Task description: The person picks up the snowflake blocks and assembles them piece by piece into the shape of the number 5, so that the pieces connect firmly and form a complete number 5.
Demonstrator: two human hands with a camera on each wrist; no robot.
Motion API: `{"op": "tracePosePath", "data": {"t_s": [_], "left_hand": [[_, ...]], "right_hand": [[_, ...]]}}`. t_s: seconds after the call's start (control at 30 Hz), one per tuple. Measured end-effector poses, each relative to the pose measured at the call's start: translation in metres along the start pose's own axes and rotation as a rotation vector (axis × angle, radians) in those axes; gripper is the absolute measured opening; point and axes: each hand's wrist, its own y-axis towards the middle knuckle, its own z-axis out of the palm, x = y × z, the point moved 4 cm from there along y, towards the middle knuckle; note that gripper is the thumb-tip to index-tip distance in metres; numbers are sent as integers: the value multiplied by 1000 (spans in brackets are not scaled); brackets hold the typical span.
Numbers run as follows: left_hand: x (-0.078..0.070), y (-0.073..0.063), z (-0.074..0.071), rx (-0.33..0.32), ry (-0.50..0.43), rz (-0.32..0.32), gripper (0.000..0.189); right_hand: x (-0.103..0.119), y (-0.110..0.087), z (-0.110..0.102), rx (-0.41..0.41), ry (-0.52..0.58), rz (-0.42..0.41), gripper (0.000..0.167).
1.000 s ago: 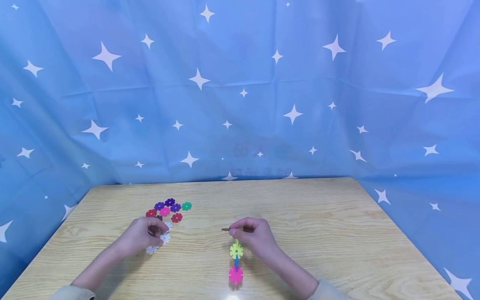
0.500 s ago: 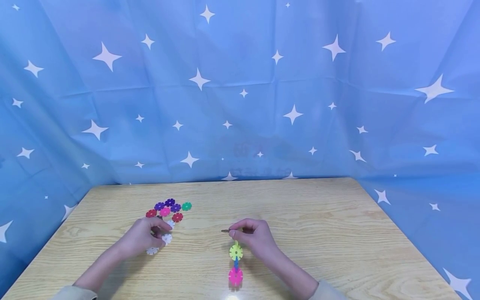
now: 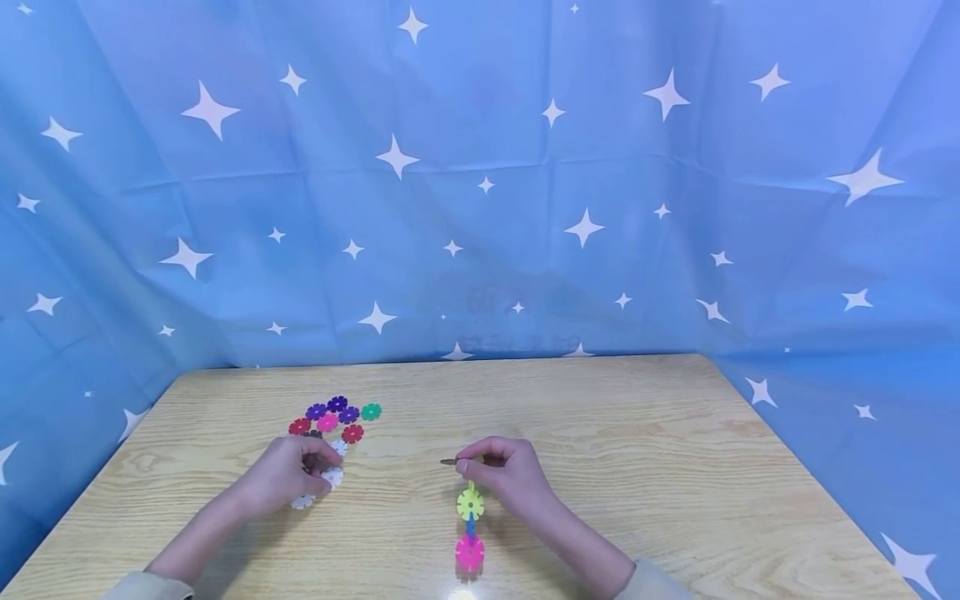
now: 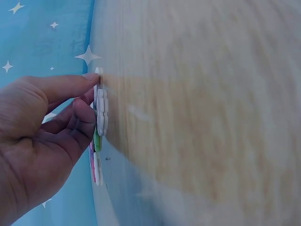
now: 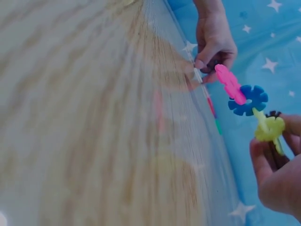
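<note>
My left hand (image 3: 281, 475) reaches down to the white notched snowflake discs on the table. Its thumb and index fingertip touch them, spread apart, one near each of two white discs (image 3: 332, 477). Another white disc (image 3: 303, 502) lies just below the hand. My right hand (image 3: 506, 475) pinches the top of a chain of interlocked snowflake discs. A brown disc (image 3: 447, 461) pokes out edge-on at its fingertips. Below hang yellow discs (image 3: 470, 504), a blue disc (image 5: 248, 100) and a pink disc (image 3: 469, 553) at the bottom, close over the table.
Beyond the left hand lie loose discs: several purple discs (image 3: 337, 403), a green disc (image 3: 371, 412), a pink disc (image 3: 327, 422), red discs (image 3: 352, 433) and a dark one. A blue star-printed curtain (image 3: 480, 208) hangs behind the wooden table (image 3: 637, 417).
Between the first two frames the left fingers and the white discs under them shifted slightly right. The right hand and its hanging chain have stayed nearly still.
</note>
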Motion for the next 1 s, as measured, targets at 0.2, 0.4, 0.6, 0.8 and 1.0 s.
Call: {"op": "tracePosePath", "data": {"t_s": [0.2,0.4,0.6,0.8,1.0], "left_hand": [[-5,3,5,-11,32,6,24],[-12,6,12,-23,72,57,23],[-15,9,14,-10,87,76,20],[-17,10,16,39,12,86,13],[-22,11,24,80,-118,73,11]], "right_hand": [[3,0,-2,-28,-12,-16,16],[6,-2,-2,-51,-22,-44,14],[5,-2,-2,-54,-7,-27,15],[3,-1,-2,-40,-1,-21,16],[2,-2,-1,-26,0,-18,17]]}}
